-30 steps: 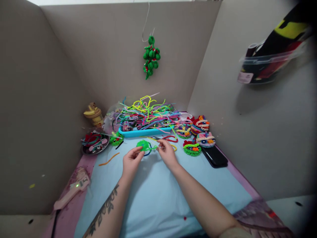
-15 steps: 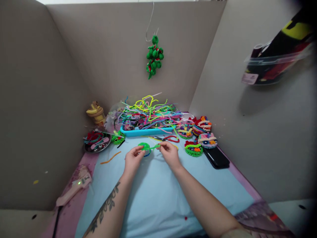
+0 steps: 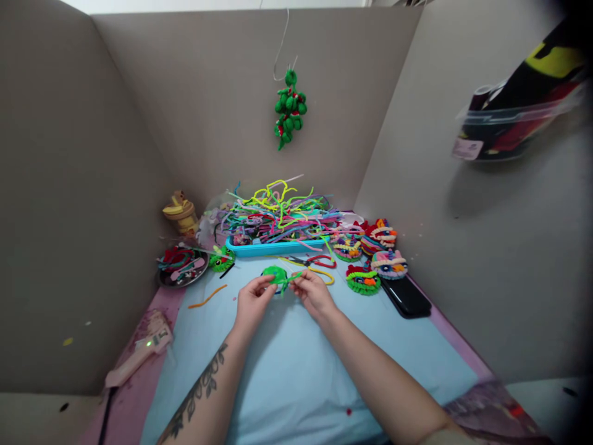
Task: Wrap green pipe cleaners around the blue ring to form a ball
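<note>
A small green pipe-cleaner coil [image 3: 275, 274] with a blue loop under it sits between my hands above the light blue mat [image 3: 296, 364]. My left hand [image 3: 252, 304] pinches the coil's near left edge with thumb and fingers closed. My right hand [image 3: 314, 293] pinches the loose green tail that sticks out of the coil to the right. Both hands hover just in front of the blue tray [image 3: 273, 248] heaped with coloured pipe cleaners [image 3: 278, 213].
Finished round pipe-cleaner pieces [image 3: 370, 250] lie at the right beside a black phone [image 3: 410, 298]. Red-handled scissors [image 3: 315, 261] lie behind my hands. A metal dish [image 3: 181, 267], a yellow figure [image 3: 180, 213] and a pink glue gun [image 3: 139, 355] stand at the left. A green ornament [image 3: 290, 108] hangs on the back wall.
My right hand has drawn closer to the coil, shortening the stretch of green tail between the hands. The view has shifted slightly.
</note>
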### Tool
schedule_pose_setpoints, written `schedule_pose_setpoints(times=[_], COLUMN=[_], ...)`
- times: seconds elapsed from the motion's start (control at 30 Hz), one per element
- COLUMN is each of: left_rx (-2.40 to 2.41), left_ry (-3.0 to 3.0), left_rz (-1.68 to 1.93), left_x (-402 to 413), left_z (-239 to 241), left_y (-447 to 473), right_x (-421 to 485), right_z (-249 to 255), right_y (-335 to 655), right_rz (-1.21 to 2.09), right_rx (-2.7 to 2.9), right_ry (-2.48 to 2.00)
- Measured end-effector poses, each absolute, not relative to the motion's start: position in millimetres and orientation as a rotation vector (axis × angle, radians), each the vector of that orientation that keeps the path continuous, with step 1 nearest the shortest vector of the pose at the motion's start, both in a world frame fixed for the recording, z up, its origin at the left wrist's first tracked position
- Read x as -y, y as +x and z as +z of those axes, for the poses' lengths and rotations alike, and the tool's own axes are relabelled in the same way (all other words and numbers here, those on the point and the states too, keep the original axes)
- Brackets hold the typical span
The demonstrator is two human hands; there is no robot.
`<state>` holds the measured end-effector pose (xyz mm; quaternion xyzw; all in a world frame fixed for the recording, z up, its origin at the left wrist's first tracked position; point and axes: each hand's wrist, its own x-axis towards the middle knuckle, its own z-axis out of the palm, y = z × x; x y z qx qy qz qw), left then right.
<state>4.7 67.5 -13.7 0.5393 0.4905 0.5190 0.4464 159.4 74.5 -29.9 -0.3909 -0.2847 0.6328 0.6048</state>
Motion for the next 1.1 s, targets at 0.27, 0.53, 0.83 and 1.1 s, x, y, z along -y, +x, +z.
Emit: schedule_pose_setpoints(times=[0.27,0.53,0.83,1.1], left_rx=[-1.32,-1.334,-1.277,-1.281], left_ry=[1.631,2.143,2.265,2.179], left_rz=[1.347,1.463,1.443,1.389], left_x=[-62.0,-57.9,-57.5,-57.6], left_z=[-14.3,-22.0,-22.6,-26.5], left_y=[3.4,2.6,6.2,8.4], right_x=[-70.7,-60.8,-58.4,-57.1], right_z=[-26.8,-22.8,-28.4,-29.6], right_y=[155.6,155.1,147.8,135.3], right_rz=[1.658,1.898,1.862,1.757], right_rx=[0.734,0.742,0.774,0.66], right_ry=[-0.973,-0.76,-0.767,-0.753])
